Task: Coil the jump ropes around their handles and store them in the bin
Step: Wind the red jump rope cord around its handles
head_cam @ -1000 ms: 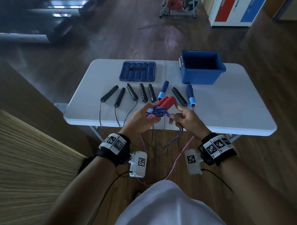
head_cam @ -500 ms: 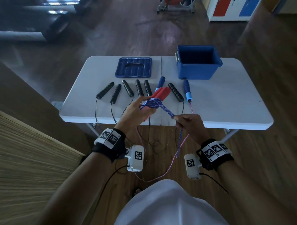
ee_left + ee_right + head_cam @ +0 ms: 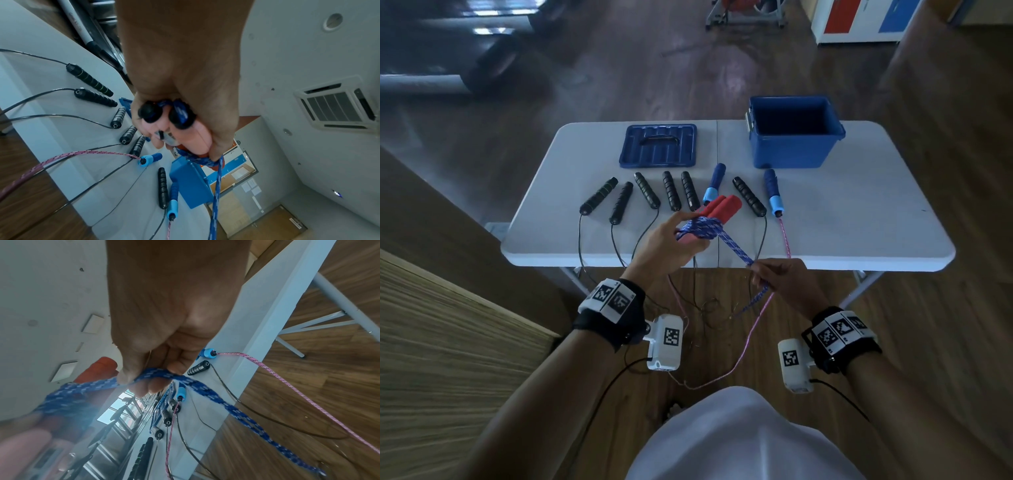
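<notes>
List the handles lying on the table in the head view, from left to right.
Five black handles, blue handle, black handle, blue handle.

White table [image 3: 859, 219] bears blue bin [image 3: 791, 150]; lid [image 3: 657, 145]; black handles [image 3: 671, 190]; blue handles [image 3: 773, 193].

Pair of red cylindrical handles [image 3: 717, 210] partly wound with blue-and-white braided rope [image 3: 732, 244], held above table edge; open blue plastic bin [image 3: 792, 150] upright at rear.
</notes>
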